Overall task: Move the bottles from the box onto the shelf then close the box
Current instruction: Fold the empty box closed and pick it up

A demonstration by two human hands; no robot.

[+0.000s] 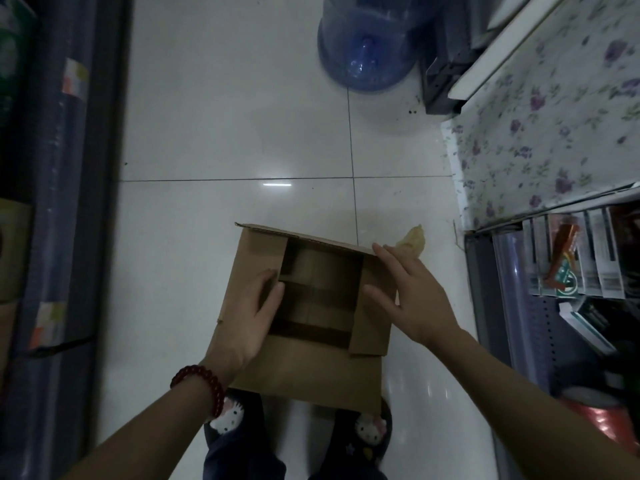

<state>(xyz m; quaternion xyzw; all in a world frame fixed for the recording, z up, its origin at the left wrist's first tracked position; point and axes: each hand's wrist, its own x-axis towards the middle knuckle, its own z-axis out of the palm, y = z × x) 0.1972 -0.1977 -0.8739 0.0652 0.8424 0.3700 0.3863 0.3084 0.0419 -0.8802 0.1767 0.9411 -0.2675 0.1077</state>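
Note:
A brown cardboard box (304, 368) stands on the white tiled floor in front of my feet. Its inside is visible through the open middle and holds no bottles. My left hand (252, 313) lies flat on the left flap, fingertips at the flap's inner edge. My right hand (408, 296) presses with straight fingers on the right flap, its thumb near the opening. The near flap is folded down over the box. The shelf (568, 258) stands at the right with packaged goods on it; no bottles are identifiable there.
A large blue water jug (363, 46) stands on the floor ahead. A floral-covered surface (540, 133) sits at the right above the shelf. A dark shelving unit (59, 168) lines the left side. A crumpled yellowish scrap (414, 240) lies behind the box.

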